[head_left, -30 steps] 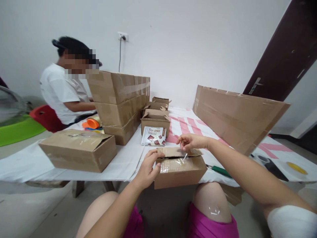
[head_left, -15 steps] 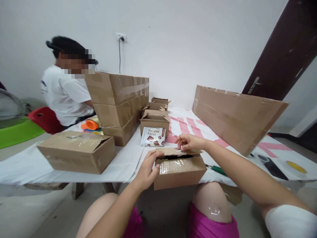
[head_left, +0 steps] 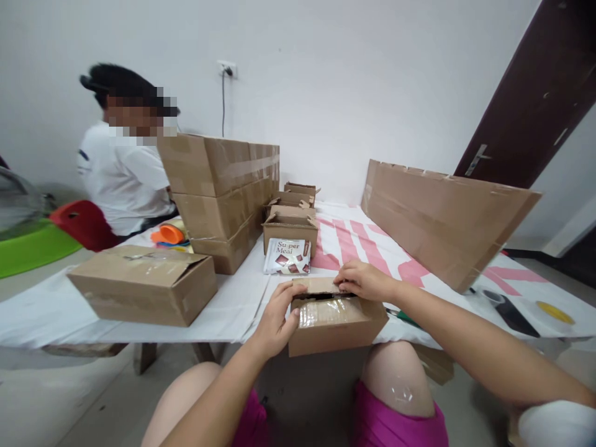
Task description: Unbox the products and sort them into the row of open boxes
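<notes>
A small brown cardboard box (head_left: 333,332) sits at the table's front edge, its top flaps partly lifted with a dark gap and shiny clear tape. My left hand (head_left: 278,316) grips its left end, thumb on the front side and fingers over the top. At the rear flap, my right hand (head_left: 363,280) has its bent fingers pressed on the cardboard edge. Just behind the box lies a "Super Meal" packet (head_left: 287,256), leaning against an open carton (head_left: 291,230). A green-handled tool (head_left: 408,318) is partly hidden beneath my right forearm.
Stacked taped boxes (head_left: 223,192) rise at the left, with a single box (head_left: 144,285) in front. A person (head_left: 123,174) in a black hat sits beyond. A large cardboard panel (head_left: 447,217) stands at right, near a yellow tape roll (head_left: 555,312). Orange items (head_left: 171,234) lie left.
My right hand has moved down and slightly right onto the rear flap, and the gap in the box top looks narrower. My left hand keeps its grip.
</notes>
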Demonstrator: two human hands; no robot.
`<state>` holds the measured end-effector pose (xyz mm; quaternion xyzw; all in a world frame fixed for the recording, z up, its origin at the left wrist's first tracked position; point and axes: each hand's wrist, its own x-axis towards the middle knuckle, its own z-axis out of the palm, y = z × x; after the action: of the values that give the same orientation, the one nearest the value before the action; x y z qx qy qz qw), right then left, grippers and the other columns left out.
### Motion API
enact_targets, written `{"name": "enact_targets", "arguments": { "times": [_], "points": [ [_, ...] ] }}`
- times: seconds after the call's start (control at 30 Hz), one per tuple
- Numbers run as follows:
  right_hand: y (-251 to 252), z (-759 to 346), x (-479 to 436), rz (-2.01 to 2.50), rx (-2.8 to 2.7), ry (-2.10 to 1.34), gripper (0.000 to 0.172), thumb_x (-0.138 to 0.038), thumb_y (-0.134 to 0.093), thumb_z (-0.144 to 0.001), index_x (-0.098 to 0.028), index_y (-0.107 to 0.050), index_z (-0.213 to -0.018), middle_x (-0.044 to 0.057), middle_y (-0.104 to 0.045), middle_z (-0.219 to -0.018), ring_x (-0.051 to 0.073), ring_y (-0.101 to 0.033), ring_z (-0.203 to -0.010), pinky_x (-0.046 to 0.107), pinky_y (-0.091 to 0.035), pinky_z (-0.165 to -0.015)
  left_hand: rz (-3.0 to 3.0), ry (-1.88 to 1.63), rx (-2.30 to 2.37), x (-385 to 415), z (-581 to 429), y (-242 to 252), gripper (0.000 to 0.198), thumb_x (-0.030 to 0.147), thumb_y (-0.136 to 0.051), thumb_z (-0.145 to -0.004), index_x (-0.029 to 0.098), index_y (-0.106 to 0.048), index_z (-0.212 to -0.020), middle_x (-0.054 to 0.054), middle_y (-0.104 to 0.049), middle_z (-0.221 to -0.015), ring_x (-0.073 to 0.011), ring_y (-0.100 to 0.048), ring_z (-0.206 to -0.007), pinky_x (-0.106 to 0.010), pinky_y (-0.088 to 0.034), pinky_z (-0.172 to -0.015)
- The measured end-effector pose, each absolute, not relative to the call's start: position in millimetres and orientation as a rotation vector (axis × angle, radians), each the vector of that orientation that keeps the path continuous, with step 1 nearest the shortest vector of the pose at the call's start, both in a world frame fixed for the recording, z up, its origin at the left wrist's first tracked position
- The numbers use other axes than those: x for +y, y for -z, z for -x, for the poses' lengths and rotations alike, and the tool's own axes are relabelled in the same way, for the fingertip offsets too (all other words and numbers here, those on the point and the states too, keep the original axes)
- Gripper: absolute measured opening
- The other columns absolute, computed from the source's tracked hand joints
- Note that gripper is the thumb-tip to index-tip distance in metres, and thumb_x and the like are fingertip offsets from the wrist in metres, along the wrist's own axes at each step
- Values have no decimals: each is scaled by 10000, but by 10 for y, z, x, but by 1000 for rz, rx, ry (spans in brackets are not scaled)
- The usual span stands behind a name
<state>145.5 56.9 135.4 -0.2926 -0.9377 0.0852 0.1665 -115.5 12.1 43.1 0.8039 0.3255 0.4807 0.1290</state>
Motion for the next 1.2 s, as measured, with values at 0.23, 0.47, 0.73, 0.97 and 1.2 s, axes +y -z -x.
{"name": "enact_targets", "arguments": {
  "times": [0.23,0.47,0.73,0.97,1.2],
  "points": [
    [-1287,-1476,423,838,-2675,11,278,-333,-651,-850,-148,-658,-1057,123,-664,-993,229,-585,-951,356,-488,-840,-2320,-1430,916,142,1141,-411,359,310,-387,-916,176,-493,-1232,-128,-547,-1193,-276,-483,-1165,-452,-416,-978],
    [-1294,-1455,332,881,-2651,179,268,-165,-612,-815,-151,-647,-1081,116,-662,-1001,242,-569,-945,396,-475,-846,-2307,-1486,886,146,1127,-397,393,331,-385,-923,191,-456,-1284,-130,-527,-1218,-274,-488,-1160,-448,-421,-963],
    [-1440,-1475,363,851,-2434,-368,235,-247,-477,-908,-185,-703,-927,88,-716,-934,204,-631,-892,361,-485,-843,-2290,-1467,897,153,1126,-407,392,326,-385,-917,194,-470,-1276,-130,-534,-1217,-282,-489,-1160,-459,-415,-969],
    [-1274,-1386,439,838,-2532,-74,130,-303,-628,-872,-198,-703,-884,63,-700,-859,187,-612,-838,307,-472,-773,-2292,-1463,902,148,1123,-412,387,323,-382,-919,193,-476,-1271,-130,-536,-1214,-279,-492,-1157,-453,-418,-966],
    [-1127,-1321,337,764,-2597,803,300,-171,-389,-963,-177,-629,-783,71,-604,-747,196,-503,-713,332,-370,-655,-2295,-1482,895,143,1119,-396,387,315,-377,-923,194,-462,-1280,-130,-522,-1227,-276,-480,-1169,-453,-411,-976]
  ]
}}
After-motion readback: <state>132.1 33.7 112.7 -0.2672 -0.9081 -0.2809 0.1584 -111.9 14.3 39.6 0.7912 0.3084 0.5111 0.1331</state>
